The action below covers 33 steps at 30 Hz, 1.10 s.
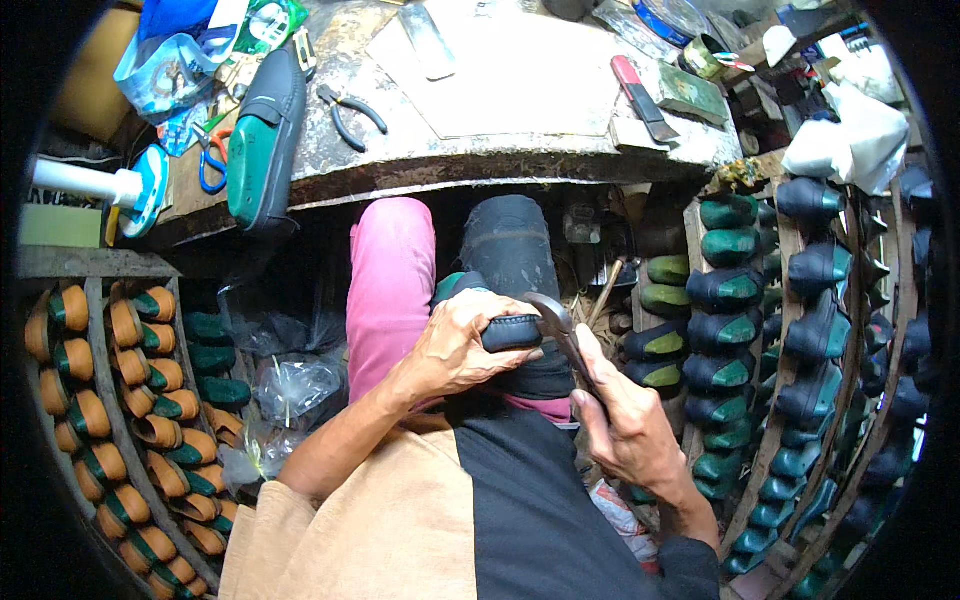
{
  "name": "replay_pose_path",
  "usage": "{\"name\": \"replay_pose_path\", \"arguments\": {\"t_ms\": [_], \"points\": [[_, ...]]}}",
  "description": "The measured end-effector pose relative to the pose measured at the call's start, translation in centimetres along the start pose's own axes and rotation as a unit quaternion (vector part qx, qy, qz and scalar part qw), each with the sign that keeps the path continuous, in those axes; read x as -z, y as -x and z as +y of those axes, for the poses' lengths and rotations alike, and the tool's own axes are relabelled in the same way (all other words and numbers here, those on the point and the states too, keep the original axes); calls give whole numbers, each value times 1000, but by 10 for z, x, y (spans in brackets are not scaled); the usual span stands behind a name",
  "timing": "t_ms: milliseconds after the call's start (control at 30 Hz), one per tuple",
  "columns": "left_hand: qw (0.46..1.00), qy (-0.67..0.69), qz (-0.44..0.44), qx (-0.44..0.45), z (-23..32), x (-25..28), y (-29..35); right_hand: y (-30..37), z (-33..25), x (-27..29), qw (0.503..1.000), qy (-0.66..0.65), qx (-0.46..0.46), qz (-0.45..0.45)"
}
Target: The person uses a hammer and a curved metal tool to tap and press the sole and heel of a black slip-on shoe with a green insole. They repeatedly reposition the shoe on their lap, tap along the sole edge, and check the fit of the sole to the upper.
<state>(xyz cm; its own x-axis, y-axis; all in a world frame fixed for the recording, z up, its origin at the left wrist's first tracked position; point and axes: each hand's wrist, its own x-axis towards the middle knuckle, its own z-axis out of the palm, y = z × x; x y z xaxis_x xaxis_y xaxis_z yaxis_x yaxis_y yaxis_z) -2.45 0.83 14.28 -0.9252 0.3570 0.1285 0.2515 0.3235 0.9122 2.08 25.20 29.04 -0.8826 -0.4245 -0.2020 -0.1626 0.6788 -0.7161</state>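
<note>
Over my lap, my left hand (pixel 458 342) is closed around a black shoe (pixel 508 333), whose rounded end with stitching along its edge points toward my right. Some green (pixel 448 287) shows behind the fingers. My right hand (pixel 630 415) grips the handle of a hammer (pixel 572 345) with a dark, curved metal head. The hammer's head is right at the end of the shoe; whether they touch I cannot tell. Another black shoe (pixel 275 100) with a green last in it lies on its side at the bench's left edge.
A worn workbench (pixel 400 165) spans the front, holding pliers (pixel 350 115), a red-handled knife (pixel 640 98), a metal blade (pixel 427 40) and scissors (pixel 213 160). Racks of tan shoes (pixel 75 365) stand at left, racks of dark shoes on green lasts (pixel 725 290) at right. Plastic bags (pixel 290 390) lie beside my left leg.
</note>
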Motion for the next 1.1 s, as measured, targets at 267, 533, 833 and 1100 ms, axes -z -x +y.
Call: {"name": "replay_pose_path", "arguments": {"t_ms": [267,533,833,1100], "points": [[1000,3,5,-6,1,-8,-3,-2,9,-3,999,13,-30,-21],[999,-27,-11,20,7,-14,-9,1,11,5,993,110,-5,-50],[999,-2,-23,35,8,-14,-7,-2,2,3,986,166,17,-17],[1000,-8,7,6,4,-11,-4,0,21,-14,998,49,12,36]]}}
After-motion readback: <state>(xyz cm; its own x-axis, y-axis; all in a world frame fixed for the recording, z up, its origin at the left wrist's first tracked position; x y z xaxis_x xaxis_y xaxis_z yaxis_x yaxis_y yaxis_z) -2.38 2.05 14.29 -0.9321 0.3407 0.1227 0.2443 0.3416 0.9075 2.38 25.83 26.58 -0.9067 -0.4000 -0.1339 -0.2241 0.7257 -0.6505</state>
